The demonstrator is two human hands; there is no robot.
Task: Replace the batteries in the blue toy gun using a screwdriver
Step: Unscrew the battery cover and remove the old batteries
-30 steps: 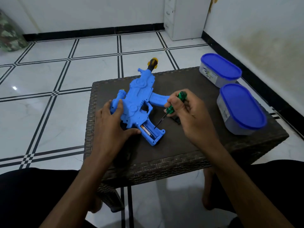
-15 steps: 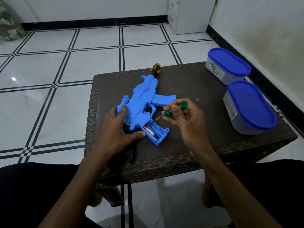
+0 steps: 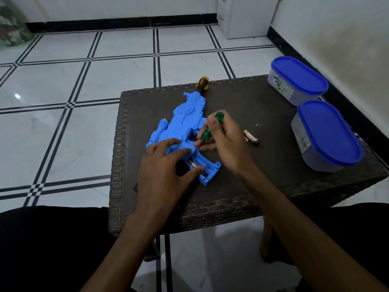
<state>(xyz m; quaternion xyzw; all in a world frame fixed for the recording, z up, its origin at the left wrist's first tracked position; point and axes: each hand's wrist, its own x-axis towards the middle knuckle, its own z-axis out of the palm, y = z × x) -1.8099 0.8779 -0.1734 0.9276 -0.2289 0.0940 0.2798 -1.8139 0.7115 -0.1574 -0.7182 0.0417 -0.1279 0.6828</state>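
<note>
White floor tiles with black double lines (image 3: 117, 60) spread behind the dark brown woven table (image 3: 242, 186) between your knees. On it lies the blue plastic toy gun (image 3: 185, 125), flat on its side, its yellow-and-black muzzle tip (image 3: 202, 82) at the far edge and its handle pointing toward you. The battery compartment (image 3: 203, 165) in the handle is uncovered, and one battery (image 3: 193, 163) sits inside.

Your left hand (image 3: 164, 165) lies on the gun's body with fingers straight and spread, the thumb reaching across the compartment's near side. Your right hand (image 3: 223, 140) has its grip curled around the green-handled screwdriver (image 3: 210, 129), pinching the handle between thumb and fingers; the thin shaft slants down, with its tip at the compartment's far end.

Just beside your right hand, a loose gold-and-black battery (image 3: 252, 138) rests on the table, with a tiny screw (image 3: 257, 124) a little beyond it. Two oval clear plastic containers with blue lids (image 3: 327, 131) stand along the table's right edge, one behind the other. A white cabinet (image 3: 244, 15) stands in the far corner.
</note>
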